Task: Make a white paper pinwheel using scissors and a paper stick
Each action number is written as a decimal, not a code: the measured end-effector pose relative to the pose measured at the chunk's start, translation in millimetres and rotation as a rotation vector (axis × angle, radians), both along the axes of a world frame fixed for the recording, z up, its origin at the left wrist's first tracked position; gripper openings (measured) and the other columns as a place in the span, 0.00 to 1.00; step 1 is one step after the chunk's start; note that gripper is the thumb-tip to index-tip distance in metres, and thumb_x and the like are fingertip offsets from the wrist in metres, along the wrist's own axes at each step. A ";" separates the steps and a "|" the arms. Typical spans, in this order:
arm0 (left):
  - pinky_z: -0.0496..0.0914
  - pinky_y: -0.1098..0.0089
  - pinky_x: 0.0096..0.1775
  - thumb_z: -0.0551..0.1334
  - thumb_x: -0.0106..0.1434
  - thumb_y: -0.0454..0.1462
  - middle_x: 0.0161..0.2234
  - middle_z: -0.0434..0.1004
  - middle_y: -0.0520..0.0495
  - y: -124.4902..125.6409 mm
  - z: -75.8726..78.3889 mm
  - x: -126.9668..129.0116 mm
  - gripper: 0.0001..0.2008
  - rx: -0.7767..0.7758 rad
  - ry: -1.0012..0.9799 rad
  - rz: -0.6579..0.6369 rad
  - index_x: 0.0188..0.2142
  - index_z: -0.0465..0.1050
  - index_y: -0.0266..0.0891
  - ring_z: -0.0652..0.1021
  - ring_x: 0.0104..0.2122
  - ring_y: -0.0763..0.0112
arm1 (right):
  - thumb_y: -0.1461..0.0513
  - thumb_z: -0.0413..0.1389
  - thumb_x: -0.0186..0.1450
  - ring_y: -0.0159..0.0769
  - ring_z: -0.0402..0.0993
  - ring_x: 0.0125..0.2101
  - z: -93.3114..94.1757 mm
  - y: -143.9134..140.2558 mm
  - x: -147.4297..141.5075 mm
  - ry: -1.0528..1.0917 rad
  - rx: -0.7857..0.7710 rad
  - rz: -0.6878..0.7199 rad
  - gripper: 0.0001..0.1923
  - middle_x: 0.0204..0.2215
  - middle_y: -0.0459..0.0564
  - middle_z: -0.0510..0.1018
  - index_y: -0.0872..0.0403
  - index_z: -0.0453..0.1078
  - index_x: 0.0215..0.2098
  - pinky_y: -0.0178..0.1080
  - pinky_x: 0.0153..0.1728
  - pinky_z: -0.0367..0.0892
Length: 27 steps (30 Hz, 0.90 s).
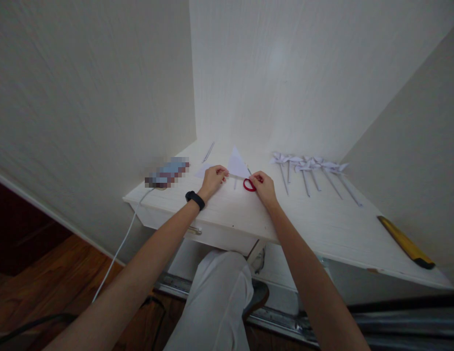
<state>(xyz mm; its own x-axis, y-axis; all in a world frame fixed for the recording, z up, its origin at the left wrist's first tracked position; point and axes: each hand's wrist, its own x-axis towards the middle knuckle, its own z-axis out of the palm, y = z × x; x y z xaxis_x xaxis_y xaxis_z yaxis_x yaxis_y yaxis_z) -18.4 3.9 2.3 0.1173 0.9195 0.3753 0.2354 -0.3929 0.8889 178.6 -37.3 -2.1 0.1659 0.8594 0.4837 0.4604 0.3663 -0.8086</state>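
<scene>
A folded white paper triangle (237, 163) stands point-up over the white desk, held by its two lower corners. My left hand (214, 179), with a dark band on its wrist, pinches the left corner. At the right corner, the fingertips of my right hand (263, 186) are closed on the paper. Just beside the right fingers lies a pair of scissors with a red handle (249, 185); its blades are mostly hidden. Another white paper sheet (203, 170) lies partly behind my left hand. A thin stick or pen (208, 152) rests farther back.
Several white paper pinwheels on sticks (303, 163) lie in a row on the right of the desk (227, 209). A yellow tool with a black end (405, 242) sits near the right edge. A blurred-out phone-like device (168, 173) with a white cable (124, 239) lies left.
</scene>
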 end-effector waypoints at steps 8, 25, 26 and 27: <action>0.64 0.76 0.23 0.58 0.56 0.36 0.24 0.75 0.47 -1.3 1.0 -0.5 0.07 -0.005 0.019 0.000 0.27 0.72 0.34 0.71 0.21 0.76 | 0.56 0.54 0.56 0.35 0.66 0.29 -4.2 3.2 2.6 -0.006 0.007 -0.018 0.09 0.23 0.45 0.71 0.53 0.67 0.25 0.37 0.32 0.62; 0.63 0.76 0.23 0.59 0.55 0.37 0.22 0.73 0.48 -0.3 0.3 -1.3 0.07 -0.008 0.019 0.030 0.26 0.71 0.35 0.71 0.21 0.76 | 0.55 0.53 0.56 0.35 0.66 0.28 -3.7 3.2 1.9 0.004 0.005 -0.013 0.09 0.25 0.47 0.72 0.53 0.67 0.26 0.37 0.33 0.62; 0.63 0.76 0.23 0.59 0.55 0.37 0.22 0.73 0.48 -0.7 0.8 -1.2 0.07 -0.012 0.016 0.027 0.26 0.71 0.35 0.71 0.21 0.76 | 0.55 0.53 0.56 0.35 0.66 0.28 -3.4 2.9 1.7 0.006 0.004 -0.012 0.10 0.25 0.47 0.72 0.54 0.67 0.26 0.37 0.33 0.62; 0.63 0.76 0.22 0.58 0.55 0.36 0.22 0.73 0.48 -1.2 1.3 -1.1 0.07 -0.016 0.013 0.024 0.26 0.71 0.35 0.71 0.21 0.76 | 0.55 0.53 0.56 0.35 0.66 0.28 -3.2 2.7 1.6 0.008 0.001 -0.012 0.10 0.25 0.47 0.72 0.54 0.67 0.26 0.37 0.33 0.62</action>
<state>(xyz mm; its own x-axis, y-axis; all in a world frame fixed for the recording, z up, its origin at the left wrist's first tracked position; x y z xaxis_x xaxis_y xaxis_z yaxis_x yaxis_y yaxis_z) -19.5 2.7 3.7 0.0998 0.9278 0.3595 0.2563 -0.3731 0.8917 180.1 -34.7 -5.3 0.1799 0.8568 0.4832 0.4582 0.3617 -0.8120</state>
